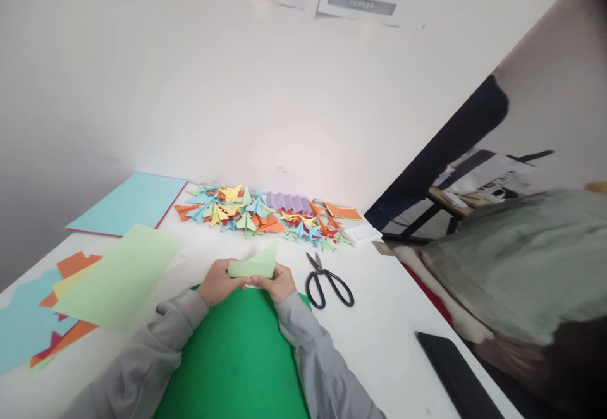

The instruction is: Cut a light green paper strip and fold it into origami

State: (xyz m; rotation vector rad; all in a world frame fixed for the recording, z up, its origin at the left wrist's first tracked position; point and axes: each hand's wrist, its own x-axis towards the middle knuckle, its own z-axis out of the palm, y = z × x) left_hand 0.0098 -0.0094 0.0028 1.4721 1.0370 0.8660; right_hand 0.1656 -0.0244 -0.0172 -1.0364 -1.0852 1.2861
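While the left hand (220, 283) gripped one end of a folded pale-green paper (250, 270), the right hand (281, 281) pinched the other; the piece stood at the far edge of a green mat (237, 356). Scissors (319, 272), black-handled, lay slightly parted on the white table (379, 343), beside the right hand. Folded paper figures (245, 222), many-coloured, were heaped beyond both hands. One pale-green sheet (118, 277), at left, overlapped coloured offcuts (28, 308).
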